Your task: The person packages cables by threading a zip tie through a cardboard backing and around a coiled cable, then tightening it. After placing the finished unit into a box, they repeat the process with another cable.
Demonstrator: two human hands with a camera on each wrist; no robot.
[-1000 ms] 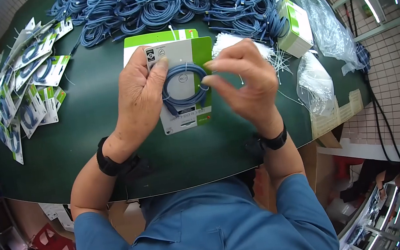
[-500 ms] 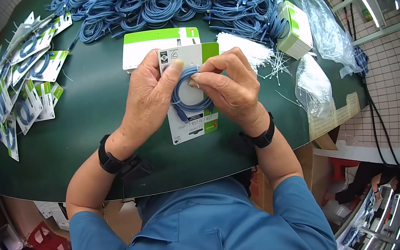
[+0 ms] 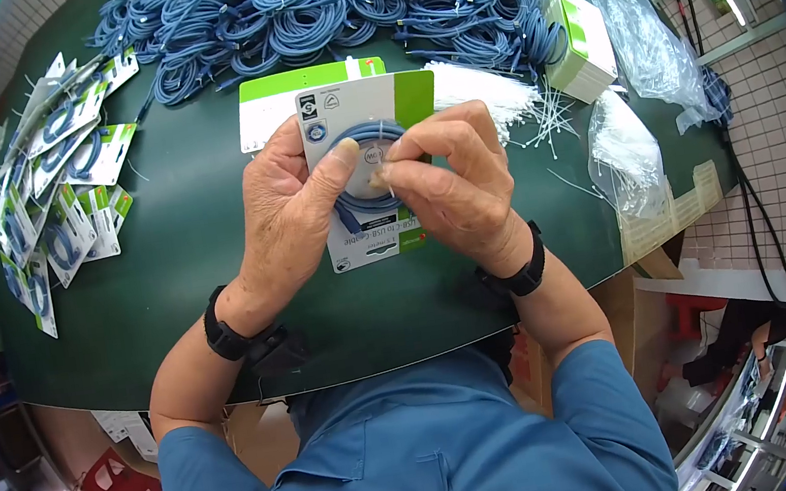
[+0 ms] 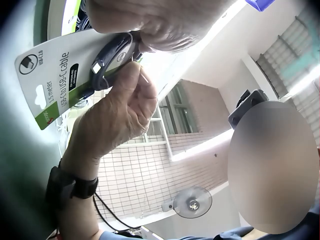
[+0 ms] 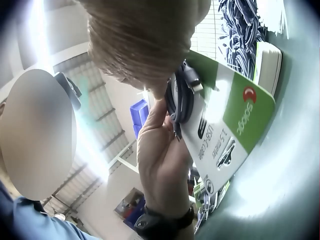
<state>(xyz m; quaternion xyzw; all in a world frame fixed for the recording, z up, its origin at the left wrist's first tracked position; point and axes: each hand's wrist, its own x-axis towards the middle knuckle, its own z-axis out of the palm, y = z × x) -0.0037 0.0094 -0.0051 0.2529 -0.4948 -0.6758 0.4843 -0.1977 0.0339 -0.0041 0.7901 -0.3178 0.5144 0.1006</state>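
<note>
A: What is the left hand [image 3: 294, 209] doing?

B: It grips the white and green cardboard backing card [image 3: 365, 110] from its left side, thumb pressed over the front against the coiled blue USB cable [image 3: 362, 200] that lies on the card. The fingers curl round behind the card; the right wrist view shows that hand [image 5: 162, 155] under the card [image 5: 225, 130], with the cable's plug [image 5: 192, 80] at the edge.

A: And the right hand [image 3: 455, 188]?

B: Its fingertips are pinched together at the middle of the coil, on a thin white plastic cable tie [image 3: 387, 169] that runs across the cable. The left wrist view shows the same pinch [image 4: 112, 117]: thumb and forefinger closed just beside the coil [image 4: 112, 55] on the card [image 4: 55, 75].

A: Where is the card itself?

B: Held tilted above the dark green round table [image 3: 167, 265], near its middle, in front of the person's chest. Just behind it lies a flat stack of the same green and white cards [image 3: 269, 98].

A: What else is on the table?

B: A big heap of loose blue cables [image 3: 332, 5] along the far edge, a bundle of white cable ties [image 3: 482, 95] right of the card, a white and green box [image 3: 580, 42] beside them, and clear plastic bags [image 3: 624, 150] farther right. Finished cards with cables fixed on [image 3: 57, 180] are spread at the left.

A: Anything on the wrists?

B: A black band on each wrist [image 3: 226, 332], and blue sleeves [image 3: 412, 462] below.
</note>
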